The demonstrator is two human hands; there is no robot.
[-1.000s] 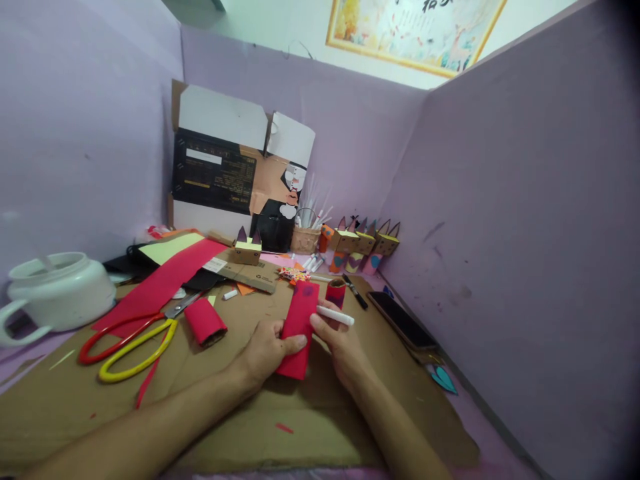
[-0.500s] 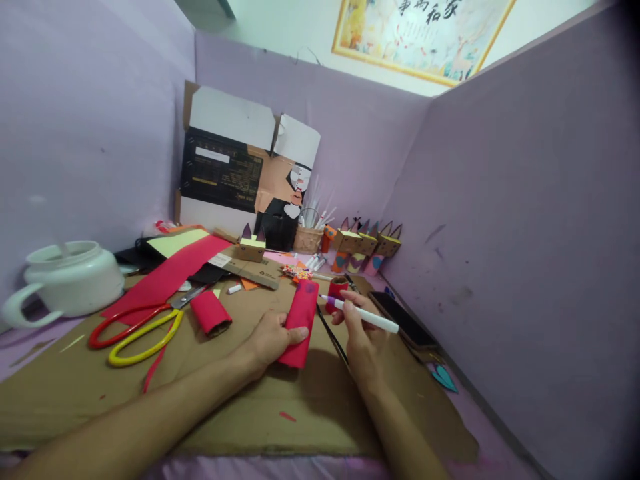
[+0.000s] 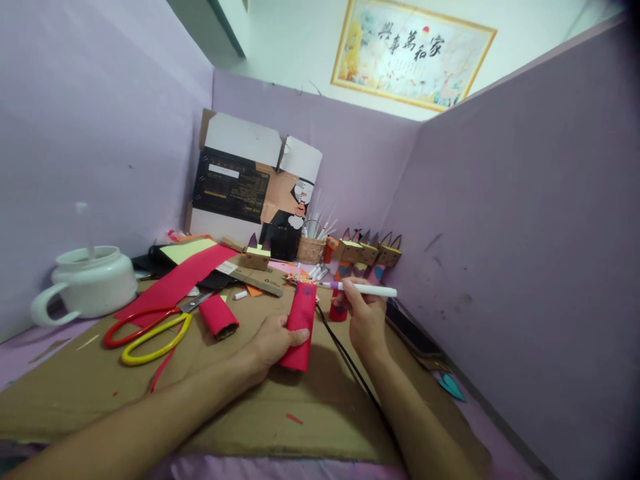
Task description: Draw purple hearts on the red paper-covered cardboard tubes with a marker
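My left hand point(image 3: 274, 343) is closed round a red paper-covered tube point(image 3: 301, 313), thumb across its front; a dark purple patch shows near the tube's top. In my right hand point(image 3: 365, 320) is a white marker point(image 3: 377, 291) with a purple band, its tip pointing left at the tube's upper end. Whether the tip touches the tube I cannot tell. Behind the right hand stands a shorter red tube point(image 3: 338, 312). Another short red tube point(image 3: 219, 317) lies left of my left hand, beside scissors point(image 3: 155, 339) with one red and one yellow handle.
A cardboard sheet point(image 3: 240, 420) covers the work surface. At left stands a white teapot-like mug point(image 3: 95, 287) near a red paper strip point(image 3: 175, 283). Cardboard animal figures point(image 3: 367, 252) and a basket of pens point(image 3: 311, 248) are at the back. A phone point(image 3: 413, 331) lies right; a black cord point(image 3: 345, 357) runs beneath my right arm.
The right hand has raised the marker slightly, and its tip has shifted toward the tube's top edge. The left hand keeps its hold. The whole view has tilted upward a little.
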